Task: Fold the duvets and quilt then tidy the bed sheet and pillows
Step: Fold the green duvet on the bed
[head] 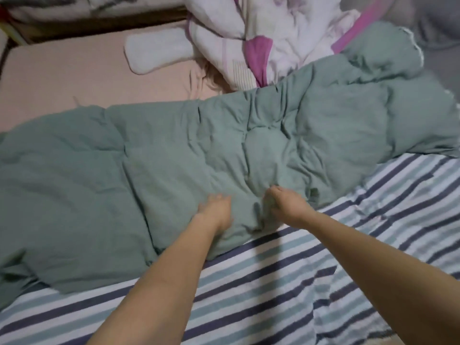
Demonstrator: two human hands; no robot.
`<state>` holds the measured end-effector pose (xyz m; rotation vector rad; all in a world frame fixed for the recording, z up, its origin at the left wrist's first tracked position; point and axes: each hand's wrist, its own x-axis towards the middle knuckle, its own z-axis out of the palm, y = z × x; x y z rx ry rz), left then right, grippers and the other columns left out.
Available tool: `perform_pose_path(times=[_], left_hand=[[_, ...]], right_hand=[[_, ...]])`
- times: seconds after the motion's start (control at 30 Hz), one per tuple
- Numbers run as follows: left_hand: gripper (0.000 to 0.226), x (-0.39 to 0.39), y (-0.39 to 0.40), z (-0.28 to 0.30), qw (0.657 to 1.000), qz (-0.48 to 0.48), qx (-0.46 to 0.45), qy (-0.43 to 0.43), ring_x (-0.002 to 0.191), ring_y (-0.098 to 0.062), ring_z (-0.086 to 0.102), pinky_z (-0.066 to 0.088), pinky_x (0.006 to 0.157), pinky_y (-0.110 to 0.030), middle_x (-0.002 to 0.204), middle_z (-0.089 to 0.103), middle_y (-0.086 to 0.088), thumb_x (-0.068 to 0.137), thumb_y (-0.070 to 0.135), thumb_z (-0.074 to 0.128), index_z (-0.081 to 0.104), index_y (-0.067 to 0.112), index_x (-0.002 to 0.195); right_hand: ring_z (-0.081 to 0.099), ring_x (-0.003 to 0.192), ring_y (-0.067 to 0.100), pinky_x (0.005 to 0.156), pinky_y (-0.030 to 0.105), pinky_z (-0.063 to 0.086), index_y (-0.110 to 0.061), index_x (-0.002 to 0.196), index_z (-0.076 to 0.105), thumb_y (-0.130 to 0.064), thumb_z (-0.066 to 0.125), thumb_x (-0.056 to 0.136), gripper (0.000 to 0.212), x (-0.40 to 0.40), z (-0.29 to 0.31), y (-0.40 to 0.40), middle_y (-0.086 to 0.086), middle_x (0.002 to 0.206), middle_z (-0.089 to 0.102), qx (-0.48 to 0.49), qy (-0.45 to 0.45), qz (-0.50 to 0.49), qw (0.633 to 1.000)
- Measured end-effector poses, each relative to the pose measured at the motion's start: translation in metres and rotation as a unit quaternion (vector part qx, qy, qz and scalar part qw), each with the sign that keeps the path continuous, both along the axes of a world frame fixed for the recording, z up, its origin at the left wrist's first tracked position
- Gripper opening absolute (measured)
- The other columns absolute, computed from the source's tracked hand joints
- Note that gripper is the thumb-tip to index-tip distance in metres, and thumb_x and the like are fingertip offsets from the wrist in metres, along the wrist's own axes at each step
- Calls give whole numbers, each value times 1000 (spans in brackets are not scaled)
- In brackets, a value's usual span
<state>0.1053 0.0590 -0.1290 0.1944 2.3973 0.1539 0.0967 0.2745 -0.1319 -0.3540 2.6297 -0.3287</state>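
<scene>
now: green duvet half folded, both hands at its near edge

right now the left hand lies on the green duvet with fingers fairly straight, pressing or smoothing rather than gripping. the right hand sits just beside it with fingers curled down into the cloth, apparently pinching a bunch of the duvet at its near edge, though blur hides the fingertips.

the green duvet stretches as a long band across the bed from left to right, puffy and creased, its right end still rumpled. its near edge lies over a striped quilt that covers the near part of the bed. beyond it, a white and pink duvet sits in an unfolded heap at the far side, partly over a white pillow that rests on the pink bed sheet.

judging by the layout, the step in hand is folding the green duvet, with one lengthwise fold seemingly made. the next move probably calls for a firm grip on the near edge with both hands, spread wider apart, so the band can be flattened or doubled over evenly.
</scene>
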Motion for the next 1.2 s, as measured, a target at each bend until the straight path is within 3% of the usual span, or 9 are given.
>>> perform_pose_path(times=[0.13,0.33,0.63,0.73,0.8,0.93,1.03,1.1,1.2], left_hand=[[46,-36,37,63,993,-16,33,115,128,-33,45,40,105,-44,137,46,-16,94,26,49,43,10,136],[45,-84,149,119,986,-38,43,159,128,-32,45,39,106,-43,138,46,-14,95,26,48,44,12,138],[40,-176,442,67,978,-85,97,163,125,-32,45,40,103,-43,132,48,-11,92,24,51,53,15,131],[43,-208,539,32,979,-94,105,148,128,-30,41,37,106,-39,138,44,-12,92,27,52,50,14,133],[50,-221,582,12,979,-112,97,143,135,-28,32,34,109,-39,146,35,-11,92,31,54,43,16,138],[71,-239,623,-19,979,-131,75,136,145,-29,14,23,114,-41,156,16,-9,89,42,57,25,19,148],[94,-254,650,-37,982,-135,58,119,148,-31,2,14,118,-47,161,0,-5,85,48,62,2,24,154],[109,-265,666,-42,983,-129,46,119,148,-32,-3,11,118,-52,161,-8,-3,81,51,66,-12,27,152],[124,-282,694,-31,985,-98,46,134,147,-36,-6,9,116,-58,159,-20,-4,75,52,72,-26,29,148]], right_hand=[[48,124,29,96,32,39,-14,137,44,-17,49,94,44,-13,46,47,11,137,51,-29,-8,-163,986],[53,118,30,97,30,40,-6,132,49,-13,50,92,41,-59,92,159,16,128,57,-95,6,-281,955],[57,105,34,82,32,40,3,109,56,-12,55,90,24,-171,58,434,20,113,63,-161,41,-447,879],[58,106,33,87,36,44,7,107,57,-11,58,89,25,-199,22,519,18,116,62,-219,41,-556,801],[58,97,25,79,36,48,5,117,56,-16,63,86,37,-210,-6,554,6,113,61,-312,15,-628,713],[63,98,25,62,33,55,-16,132,49,-45,81,55,88,-233,-77,597,5,122,59,-470,-79,-721,503],[66,89,28,48,31,53,-17,122,50,-34,83,68,65,-257,-96,605,7,113,64,-559,-135,-727,376],[65,86,28,49,31,55,-10,119,56,-23,75,78,46,-279,-92,610,11,111,66,-587,-121,-701,386],[67,91,27,79,40,57,-9,109,65,-17,75,72,39,-326,-49,628,13,110,69,-633,9,-650,419]])
